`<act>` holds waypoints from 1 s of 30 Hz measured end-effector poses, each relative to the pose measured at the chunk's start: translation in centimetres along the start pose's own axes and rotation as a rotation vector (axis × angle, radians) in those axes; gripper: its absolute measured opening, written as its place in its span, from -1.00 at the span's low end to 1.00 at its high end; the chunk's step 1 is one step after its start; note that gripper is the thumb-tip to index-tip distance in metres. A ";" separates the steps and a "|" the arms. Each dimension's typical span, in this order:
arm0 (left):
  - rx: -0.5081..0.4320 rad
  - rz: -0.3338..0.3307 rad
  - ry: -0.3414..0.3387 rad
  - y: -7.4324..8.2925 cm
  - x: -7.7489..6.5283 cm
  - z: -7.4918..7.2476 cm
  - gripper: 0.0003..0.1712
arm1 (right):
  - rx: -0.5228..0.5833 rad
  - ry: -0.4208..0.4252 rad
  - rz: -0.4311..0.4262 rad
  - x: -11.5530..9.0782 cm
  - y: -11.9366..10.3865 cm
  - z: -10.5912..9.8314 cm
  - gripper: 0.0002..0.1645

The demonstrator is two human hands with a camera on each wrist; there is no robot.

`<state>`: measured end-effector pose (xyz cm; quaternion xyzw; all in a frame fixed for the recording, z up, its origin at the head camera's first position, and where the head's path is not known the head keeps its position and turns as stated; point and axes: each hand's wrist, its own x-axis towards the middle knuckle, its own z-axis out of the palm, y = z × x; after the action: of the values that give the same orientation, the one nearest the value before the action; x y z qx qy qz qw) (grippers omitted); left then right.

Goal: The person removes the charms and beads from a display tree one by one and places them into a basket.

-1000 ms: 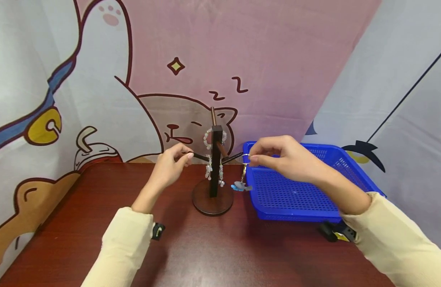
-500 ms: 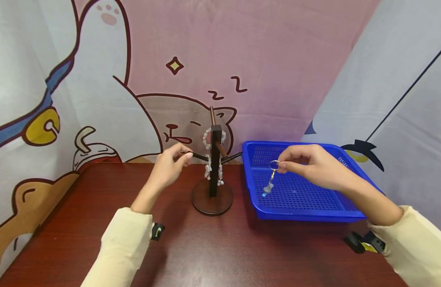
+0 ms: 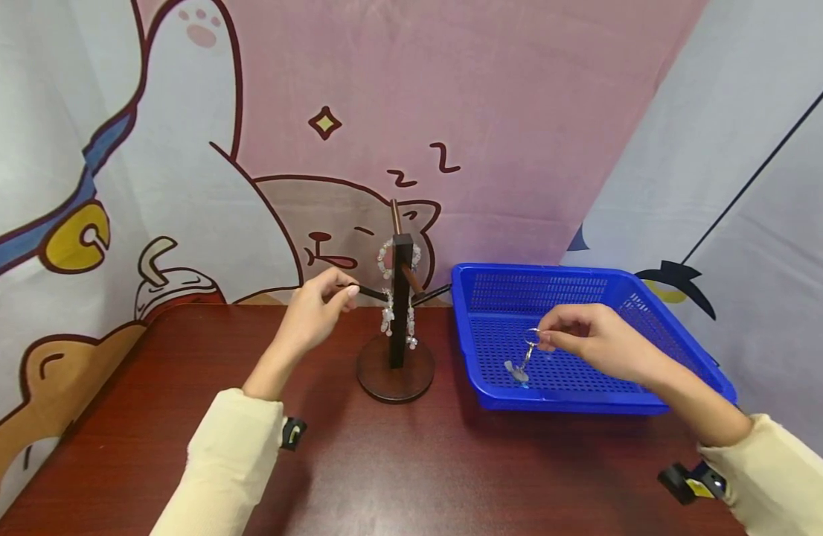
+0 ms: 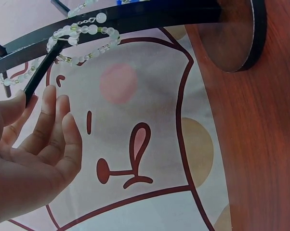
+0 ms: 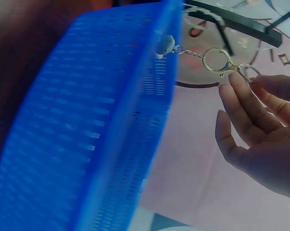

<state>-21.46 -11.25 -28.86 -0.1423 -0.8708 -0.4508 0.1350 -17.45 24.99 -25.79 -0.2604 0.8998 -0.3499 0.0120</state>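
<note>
My left hand (image 3: 320, 304) pinches the end of the left peg (image 4: 37, 78) of a dark wooden jewelry stand (image 3: 399, 313). Pale beaded bracelets (image 4: 87, 30) hang on the stand's pegs, close to my left fingertips. Over the blue basket (image 3: 572, 406), my right hand (image 3: 595, 339) holds a keychain (image 5: 215, 60) by its metal ring between thumb and finger. From its short chain dangles a small grey fish-shaped charm (image 3: 519, 372) with a bit of blue. In the right wrist view the charm (image 5: 165, 46) shows beside the basket's rim.
The basket stands on the reddish-brown table (image 3: 358, 461), to the right of the stand's round base (image 3: 396, 383). A cloth backdrop (image 3: 519, 112) with cartoon animals hangs behind the table.
My right hand has drawn the keychain off the stand's right peg, moved right and then lowered it over the basket. The left hand has stayed at its peg.
</note>
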 end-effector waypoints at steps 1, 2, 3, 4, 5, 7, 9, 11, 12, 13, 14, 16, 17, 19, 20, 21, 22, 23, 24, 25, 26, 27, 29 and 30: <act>0.000 0.002 0.001 0.0 0.0 0.0 -0.84 | 0.003 -0.004 0.003 -0.1 0.3 0.2 -0.89; 0.000 0.004 0.001 -0.1 0.0 0.0 -0.84 | 0.003 -0.008 0.005 -0.2 0.6 0.5 -0.89; 0.000 0.005 0.001 -0.1 0.0 0.0 -0.84 | 0.005 -0.016 0.004 -0.3 0.9 0.7 -0.89; -0.002 0.002 0.000 -0.1 0.0 0.0 -0.84 | 0.009 -0.022 0.003 -0.3 1.2 0.9 -0.89; -0.003 0.002 0.000 -0.1 0.0 0.0 -0.84 | 0.011 -0.025 0.000 -0.4 1.5 1.1 -0.89; -0.002 0.000 -0.002 -0.1 0.0 0.0 -0.83 | 0.015 -0.029 -0.007 -0.5 1.9 1.5 -0.88; -0.003 -0.004 -0.002 0.0 0.0 0.0 -0.83 | 0.017 -0.036 -0.016 -0.5 2.3 1.8 -0.89; -0.003 -0.002 -0.002 0.0 -0.1 0.0 -0.83 | 0.019 -0.044 -0.022 -0.5 2.6 2.1 -0.89; -0.003 -0.002 -0.002 0.1 -0.1 0.0 -0.83 | 0.020 -0.050 -0.023 -0.5 2.7 2.2 -0.89; -0.005 0.000 -0.002 0.1 -0.1 0.0 -0.83 | 0.023 -0.056 -0.023 -0.6 2.8 2.3 -0.89; -0.006 0.000 -0.003 0.1 -0.1 0.0 -0.83 | 0.026 -0.061 -0.023 -0.6 2.9 2.4 -0.89; -0.007 0.003 -0.005 0.0 0.0 0.0 -0.83 | 0.034 -0.069 -0.020 -0.6 3.0 2.5 -0.89; -0.008 0.003 -0.004 0.0 0.0 0.0 -0.83 | 0.039 -0.072 -0.019 -0.6 3.0 2.5 -0.89; -0.008 0.002 -0.003 -0.1 0.1 0.0 -0.83 | 0.046 -0.077 -0.016 -0.6 3.1 2.5 -0.89; -0.007 0.001 -0.002 -0.1 0.1 0.1 -0.83 | 0.048 -0.080 -0.014 -0.6 3.2 2.6 -0.89; -0.006 0.001 0.000 -0.2 0.1 0.1 -0.84 | 0.049 -0.082 -0.012 -0.6 3.2 2.6 -0.89; -0.007 0.001 0.001 -0.2 0.1 0.1 -0.84 | 0.045 -0.084 -0.009 -0.6 3.2 2.6 -0.89; -0.007 0.000 0.002 -0.2 0.1 0.1 -0.84 | 0.041 -0.086 -0.002 -0.6 3.2 2.5 -0.89; -0.007 -0.001 0.001 -0.2 0.1 0.1 -0.84 | 0.037 -0.087 0.001 -0.6 3.2 2.5 -0.89; -0.008 -0.001 0.000 -0.2 0.1 0.1 -0.83 | 0.034 -0.087 0.005 -0.6 3.1 2.4 -0.89; -0.008 -0.001 0.000 -0.2 0.1 0.1 -0.83 | 0.030 -0.088 0.009 -0.6 3.0 2.4 -0.89; -0.011 -0.001 -0.002 -0.1 0.1 0.1 -0.83 | 0.028 -0.088 0.011 -0.5 2.9 2.3 -0.89; -0.011 -0.003 -0.004 -0.1 0.1 0.0 -0.83 | 0.031 -0.093 0.016 -0.4 2.7 2.1 -0.90; -0.012 -0.003 -0.005 -0.1 0.1 0.0 -0.83 | 0.035 -0.096 0.016 -0.3 2.5 2.0 -0.90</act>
<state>-21.55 -11.31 -28.91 -0.1430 -0.8688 -0.4556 0.1313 -17.97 25.45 -28.92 -0.2693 0.8941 -0.3524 0.0626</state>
